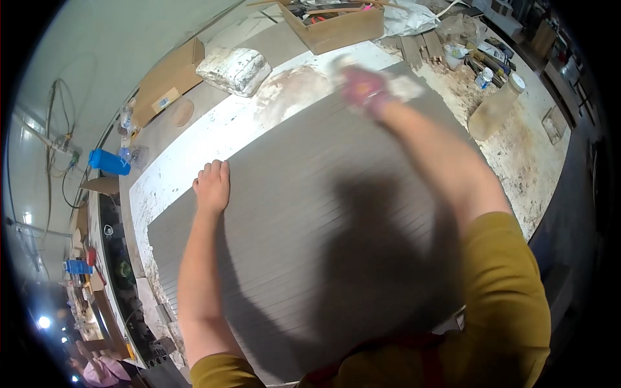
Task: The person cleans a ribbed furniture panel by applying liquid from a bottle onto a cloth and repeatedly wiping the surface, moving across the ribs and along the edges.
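Note:
A large grey panel with fine parallel lines lies at a slant across the white-topped table. At its far left edge, my bare left hand has its fingers bent over the rim, gripping it. My right arm reaches to the far right part of the panel. My right hand, in a pinkish-purple glove, is smeared by motion and closed on a whitish cloth, which shows on both sides of it. The cloth's exact shape is blurred. My shadow covers much of the panel's near half.
Beyond the panel are a white-smeared wrapped block, a cardboard box of tools and a flattened carton. A cloudy plastic bottle and small tools stand at right. A blue bottle lies left; a person is at lower left.

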Available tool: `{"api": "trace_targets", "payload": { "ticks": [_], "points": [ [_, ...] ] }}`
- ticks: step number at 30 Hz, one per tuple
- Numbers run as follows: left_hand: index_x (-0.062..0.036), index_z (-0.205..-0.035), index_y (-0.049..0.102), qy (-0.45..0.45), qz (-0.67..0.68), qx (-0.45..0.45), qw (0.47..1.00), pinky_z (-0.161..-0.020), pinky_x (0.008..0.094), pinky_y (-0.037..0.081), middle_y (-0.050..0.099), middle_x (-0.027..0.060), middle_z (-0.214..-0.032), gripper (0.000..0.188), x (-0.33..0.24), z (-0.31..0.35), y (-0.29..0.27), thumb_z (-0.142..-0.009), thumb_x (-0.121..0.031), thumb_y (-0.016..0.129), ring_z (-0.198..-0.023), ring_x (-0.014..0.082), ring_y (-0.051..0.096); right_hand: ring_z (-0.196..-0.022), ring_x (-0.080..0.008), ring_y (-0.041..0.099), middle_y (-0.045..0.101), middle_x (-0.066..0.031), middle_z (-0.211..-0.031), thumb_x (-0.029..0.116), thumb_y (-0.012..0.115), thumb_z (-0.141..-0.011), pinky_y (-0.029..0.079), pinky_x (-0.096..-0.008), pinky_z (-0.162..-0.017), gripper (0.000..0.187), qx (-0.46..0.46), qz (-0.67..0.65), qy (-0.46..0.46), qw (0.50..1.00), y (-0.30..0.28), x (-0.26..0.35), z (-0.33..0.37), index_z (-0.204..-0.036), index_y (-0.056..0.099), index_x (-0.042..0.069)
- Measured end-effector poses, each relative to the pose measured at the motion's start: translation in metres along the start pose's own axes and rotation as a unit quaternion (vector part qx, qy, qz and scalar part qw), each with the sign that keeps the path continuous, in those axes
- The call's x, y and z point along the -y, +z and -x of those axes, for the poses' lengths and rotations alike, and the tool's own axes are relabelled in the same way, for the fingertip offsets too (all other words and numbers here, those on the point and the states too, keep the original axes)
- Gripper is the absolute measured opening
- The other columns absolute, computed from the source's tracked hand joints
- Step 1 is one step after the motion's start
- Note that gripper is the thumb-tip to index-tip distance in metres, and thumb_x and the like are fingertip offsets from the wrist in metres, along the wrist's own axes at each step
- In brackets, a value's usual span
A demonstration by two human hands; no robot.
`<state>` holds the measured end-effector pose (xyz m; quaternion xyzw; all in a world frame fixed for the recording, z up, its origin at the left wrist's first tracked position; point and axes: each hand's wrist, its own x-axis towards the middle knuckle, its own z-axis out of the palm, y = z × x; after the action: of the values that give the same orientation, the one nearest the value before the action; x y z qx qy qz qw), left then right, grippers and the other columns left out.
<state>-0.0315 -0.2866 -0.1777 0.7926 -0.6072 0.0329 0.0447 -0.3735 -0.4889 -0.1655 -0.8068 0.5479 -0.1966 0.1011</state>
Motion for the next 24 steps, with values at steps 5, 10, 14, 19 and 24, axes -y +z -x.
{"api": "trace_targets", "payload": {
  "ticks": [5,10,14,19,24],
  "points": [
    [-0.0068,-0.106,0.055,-0.012,0.004,-0.024,1.0,-0.094,0.051,0.035,0.056,0.0146,-0.104,0.038,-0.005,0.005,-0.004,-0.098,-0.037,0.034,-0.101,0.0315,0.052,-0.096,-0.034,0.063,0.064,-0.0191,-0.104,0.02,0.053,-0.084,0.05,-0.0418,-0.081,0.025,-0.024,0.117,0.156,0.98,-0.096,-0.126,0.008,-0.102,0.061,0.005],
    [-0.0063,-0.106,0.055,-0.012,-0.01,-0.005,1.0,-0.095,0.0509,0.036,0.056,0.0147,-0.104,0.039,-0.01,0.0,-0.001,-0.098,-0.038,0.033,-0.102,0.0312,0.053,-0.085,-0.0272,0.064,0.066,-0.0122,-0.098,0.021,0.049,-0.091,0.051,-0.0365,-0.075,0.025,-0.082,-0.049,-0.025,0.995,-0.065,-0.046,0.03,-0.111,0.057,0.01],
    [-0.0076,-0.111,0.054,-0.001,-0.025,-0.003,1.0,-0.096,0.051,0.035,0.054,0.0135,-0.107,0.036,0.003,0.009,-0.003,-0.098,-0.034,0.034,-0.103,0.0304,0.051,-0.086,-0.0321,0.063,0.064,-0.0173,-0.1,0.02,0.058,-0.082,0.051,-0.0431,-0.074,0.036,0.078,0.113,-0.254,0.957,-0.009,0.06,0.072,-0.117,0.055,0.011],
    [-0.0085,-0.112,0.053,0.011,-0.028,0.016,0.999,-0.097,0.0515,0.034,0.053,0.0126,-0.108,0.033,-0.004,0.002,-0.005,-0.098,-0.032,0.034,-0.102,0.0302,0.05,-0.086,-0.0332,0.066,0.066,-0.0192,-0.094,0.019,0.054,-0.084,0.052,-0.0422,-0.074,0.027,-0.049,0.078,-0.01,0.996,-0.039,-0.098,0.011,-0.107,0.058,0.006],
    [-0.0075,-0.108,0.053,0.014,-0.009,-0.004,1.0,-0.093,0.0515,0.035,0.056,0.0139,-0.101,0.035,0.001,-0.019,0.004,-0.098,-0.033,0.032,-0.099,0.031,0.053,-0.082,-0.0328,0.067,0.067,-0.0194,-0.088,0.015,0.05,-0.085,0.052,-0.0428,-0.071,0.019,-0.07,0.03,-0.005,0.997,-0.011,-0.048,0.016,-0.095,0.062,0.003]
  ]
}}
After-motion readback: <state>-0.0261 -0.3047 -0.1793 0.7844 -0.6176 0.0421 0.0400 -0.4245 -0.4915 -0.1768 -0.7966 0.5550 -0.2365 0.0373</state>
